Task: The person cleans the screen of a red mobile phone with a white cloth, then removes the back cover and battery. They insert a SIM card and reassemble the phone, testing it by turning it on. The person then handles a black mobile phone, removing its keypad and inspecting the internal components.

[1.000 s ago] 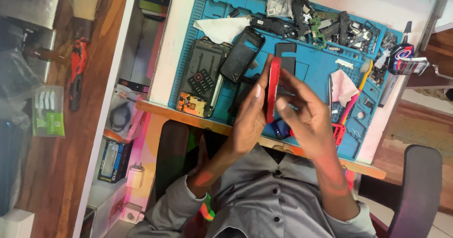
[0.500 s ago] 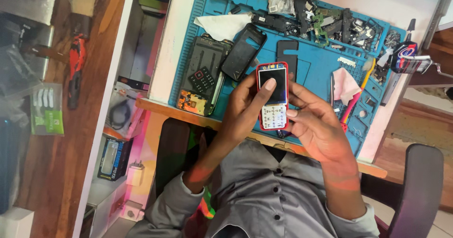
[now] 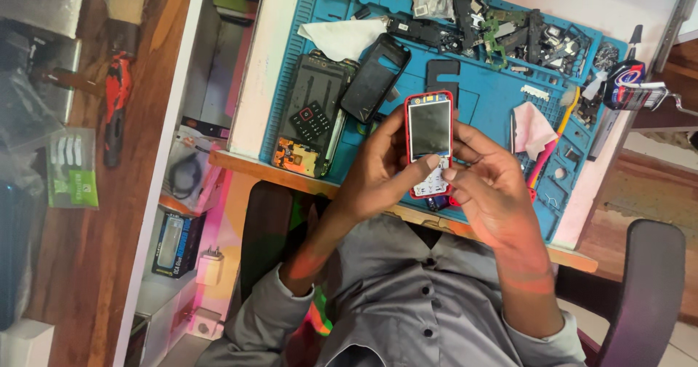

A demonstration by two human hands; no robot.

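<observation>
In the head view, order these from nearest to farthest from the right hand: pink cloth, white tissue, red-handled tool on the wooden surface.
From the right hand:
1. Pink cloth, just above it on the blue mat.
2. White tissue, at the mat's upper left.
3. Red-handled tool, far left, off the mat.

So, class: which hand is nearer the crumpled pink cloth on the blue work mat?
Right. The right hand sits just beside the crumpled pink cloth; the left hand is beyond the red keypad phone both hold.
</observation>
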